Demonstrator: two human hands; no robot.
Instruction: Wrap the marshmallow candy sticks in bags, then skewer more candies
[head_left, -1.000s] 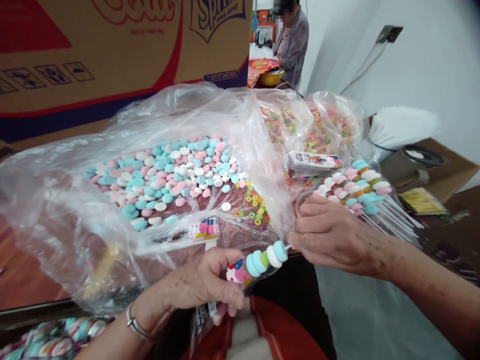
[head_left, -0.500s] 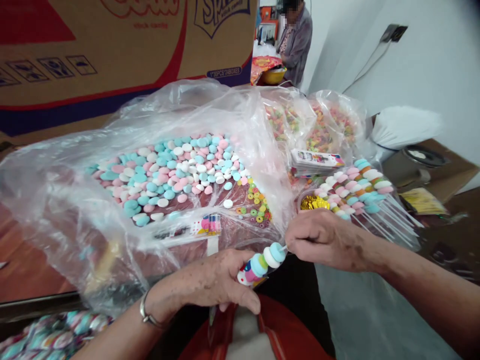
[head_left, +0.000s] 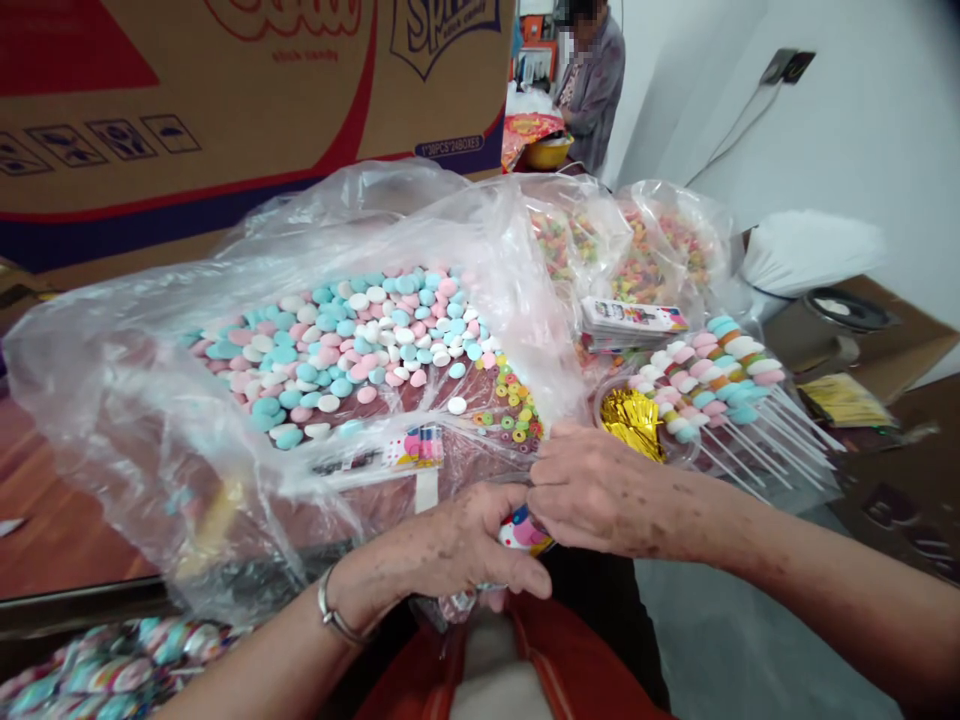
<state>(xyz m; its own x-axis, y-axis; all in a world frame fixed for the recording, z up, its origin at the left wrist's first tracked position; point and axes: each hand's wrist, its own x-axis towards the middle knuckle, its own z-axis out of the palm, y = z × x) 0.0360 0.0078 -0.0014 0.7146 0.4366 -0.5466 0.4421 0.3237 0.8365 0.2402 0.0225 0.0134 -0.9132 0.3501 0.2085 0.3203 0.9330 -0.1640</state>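
My left hand [head_left: 457, 540] is wrapped round a small printed candy bag [head_left: 523, 530] with white, pink and blue patterns. Through its clear lower part, beneath my palm, pale candy shows. My right hand [head_left: 600, 490] has its fingers curled together at the upper end of this bag, touching my left thumb and forefinger area. The candy skewer and its stick are hidden by the hands and the bag. Just beyond, loose pink, blue and white candies [head_left: 337, 345] and small gummy rings [head_left: 514, 400] lie on clear plastic sheeting [head_left: 120, 400].
Candy skewers [head_left: 720, 375] on white sticks lie at the right, beside gold twist ties [head_left: 634, 422] in a tub and a stack of printed bags [head_left: 634, 318]. Wrapped skewers [head_left: 112, 660] fill the lower left. A large carton [head_left: 247, 110] stands behind; another person [head_left: 596, 90] works farther back.
The candy skewer has gone down into the printed bag, out of sight. My right hand has moved left and down, against my left hand, and the gold ties are now uncovered.
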